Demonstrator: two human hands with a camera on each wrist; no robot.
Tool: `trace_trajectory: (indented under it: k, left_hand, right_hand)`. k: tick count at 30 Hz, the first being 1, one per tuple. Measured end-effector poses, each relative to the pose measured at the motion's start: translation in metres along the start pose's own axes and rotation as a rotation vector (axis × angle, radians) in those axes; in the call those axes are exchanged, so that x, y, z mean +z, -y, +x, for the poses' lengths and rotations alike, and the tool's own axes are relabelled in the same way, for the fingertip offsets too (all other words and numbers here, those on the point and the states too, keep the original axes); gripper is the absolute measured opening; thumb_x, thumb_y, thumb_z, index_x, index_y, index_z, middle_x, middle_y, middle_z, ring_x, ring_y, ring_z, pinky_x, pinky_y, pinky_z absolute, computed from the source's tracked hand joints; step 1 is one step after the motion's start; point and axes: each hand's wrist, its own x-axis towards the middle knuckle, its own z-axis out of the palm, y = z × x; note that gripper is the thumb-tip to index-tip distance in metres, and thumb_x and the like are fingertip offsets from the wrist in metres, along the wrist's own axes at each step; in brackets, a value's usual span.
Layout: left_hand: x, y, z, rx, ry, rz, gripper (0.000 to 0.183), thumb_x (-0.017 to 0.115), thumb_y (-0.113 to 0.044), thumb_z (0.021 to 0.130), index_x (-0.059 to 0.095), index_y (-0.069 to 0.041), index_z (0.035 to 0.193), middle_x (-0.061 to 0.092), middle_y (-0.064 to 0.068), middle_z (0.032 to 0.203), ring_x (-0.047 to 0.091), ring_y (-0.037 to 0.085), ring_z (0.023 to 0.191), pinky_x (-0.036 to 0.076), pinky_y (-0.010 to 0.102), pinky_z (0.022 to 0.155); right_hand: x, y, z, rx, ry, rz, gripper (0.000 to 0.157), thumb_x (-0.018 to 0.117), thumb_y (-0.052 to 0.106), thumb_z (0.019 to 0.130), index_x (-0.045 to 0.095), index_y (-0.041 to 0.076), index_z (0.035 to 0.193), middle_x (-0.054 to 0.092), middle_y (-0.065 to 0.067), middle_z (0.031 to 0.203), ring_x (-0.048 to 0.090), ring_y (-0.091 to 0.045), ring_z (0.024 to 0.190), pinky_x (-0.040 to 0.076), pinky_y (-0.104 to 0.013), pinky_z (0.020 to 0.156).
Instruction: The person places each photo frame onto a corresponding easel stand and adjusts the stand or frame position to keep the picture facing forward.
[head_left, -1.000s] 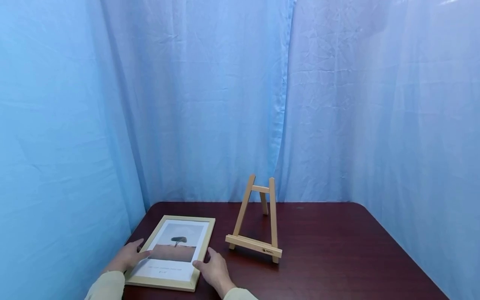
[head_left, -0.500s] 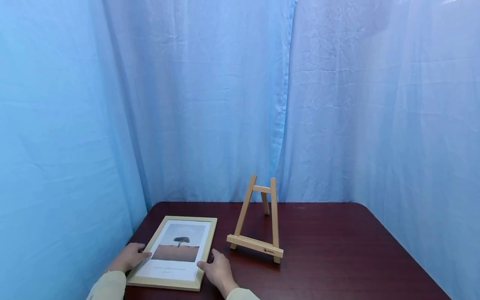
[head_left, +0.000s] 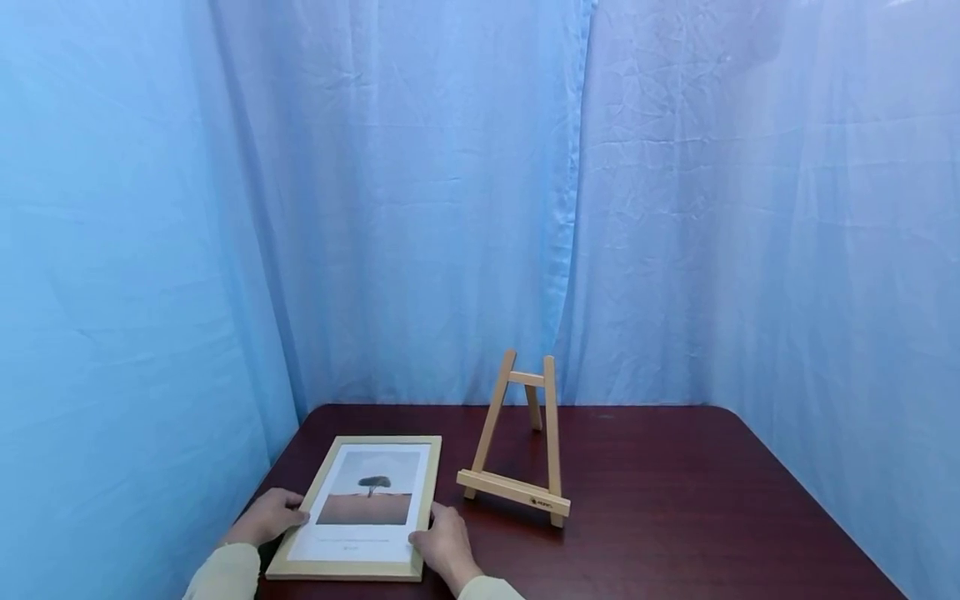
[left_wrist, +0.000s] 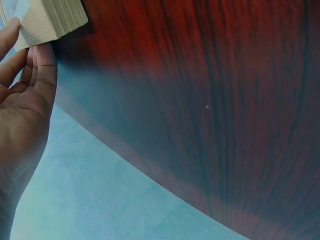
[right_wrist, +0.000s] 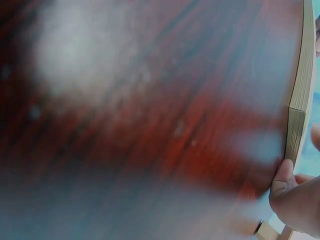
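Note:
A picture frame [head_left: 345, 571] with pale wooden edges lies face up, or nearly so, over the left of the table; its print shows a single tree. My left hand [head_left: 270, 515] grips the frame's left edge, thumb on top. On the opposite edge, my right hand [head_left: 447, 542] holds it with the thumb on the front. The left wrist view shows a corner of the frame [left_wrist: 60, 20] with curled fingers [left_wrist: 45, 75] at its underside. Along the frame's side [right_wrist: 302, 75] in the right wrist view, a fingertip reaches the lower edge. Whether the frame touches the table cannot be told.
A small wooden easel [head_left: 513, 490] stands upright just right of the frame, its ledge facing me. Dark red-brown table top [head_left: 675, 500] extends to the right of it. Blue curtains [head_left: 420, 208] hang behind the table and along both sides.
Both hands have shifted the frame to the right, and its near edge has swung rightward so it sits squarer to me. The easel moves only slightly in view.

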Motion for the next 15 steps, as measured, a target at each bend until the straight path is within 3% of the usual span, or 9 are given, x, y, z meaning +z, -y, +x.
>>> trace_trajectory:
  k: [7,15]
  left_hand:
    - [0.0047,-0.0018,0.0017,-0.008,-0.004,0.000,0.025,0.071,-0.006,0.086,0.070,0.012,0.103,0.068,0.016,0.094,0.059,0.019,0.079,0.053,0.041,0.075]
    - [0.0089,-0.0040,0.0055,-0.072,0.026,-0.043,0.023,0.069,-0.005,0.088,0.070,0.012,0.104,0.068,0.011,0.089,0.058,0.017,0.076,0.053,0.037,0.071]
  right_hand:
    - [-0.0039,-0.0045,0.0018,0.005,-0.005,-0.075,0.028,0.079,-0.001,0.072,0.070,-0.007,0.098,0.064,-0.016,0.091,0.060,-0.031,0.088,0.051,-0.047,0.082]
    - [-0.0094,-0.0027,0.0017,0.005,0.004,-0.128,0.017,0.078,-0.001,0.071,0.069,-0.004,0.085,0.061,-0.013,0.085,0.058,-0.028,0.081,0.050,-0.045,0.079]
